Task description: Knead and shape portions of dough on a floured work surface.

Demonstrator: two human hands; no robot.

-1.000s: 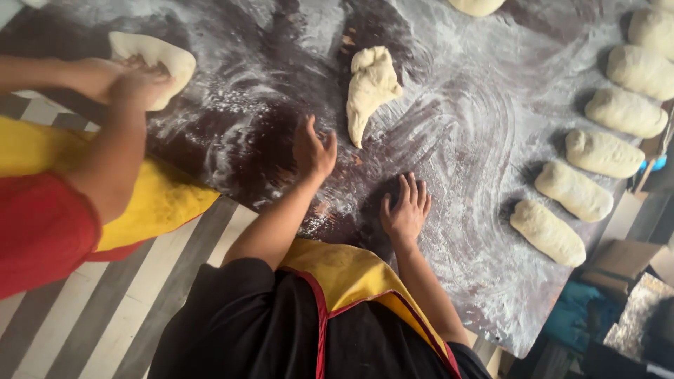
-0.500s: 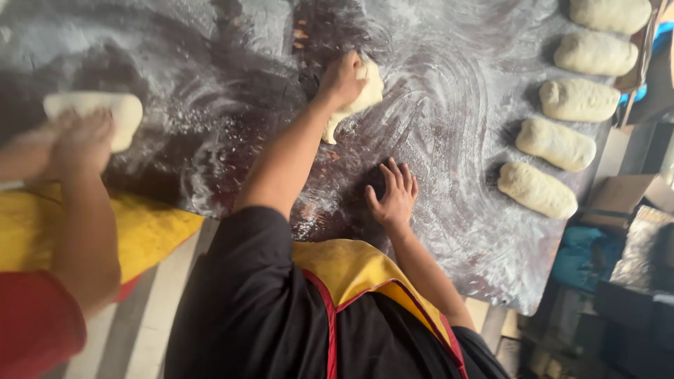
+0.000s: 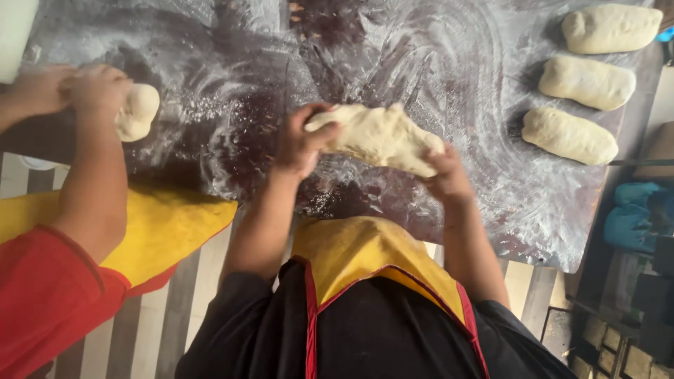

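- The dough piece (image 3: pixel 382 137) is a long pale lump held just above the floured dark table (image 3: pixel 435 63), near its front edge, in front of the person's chest.
- The left hand (image 3: pixel 300 144) grips the dough's left end, fingers curled around it and thumb on top.
- The right hand (image 3: pixel 444 175) holds the right end from below, fingers folded under the dough and mostly hidden.
- The person wears a black top and a yellow apron (image 3: pixel 368 256) with red trim.
- Three shaped loaves (image 3: pixel 570 135) lie in a row on the table's right side, well apart from the held dough.
- At the left, a co-worker's hands (image 3: pixel 84 88) press on another dough lump (image 3: pixel 138 111) on the table; that person wears a red sleeve (image 3: pixel 42 298) and a yellow apron.
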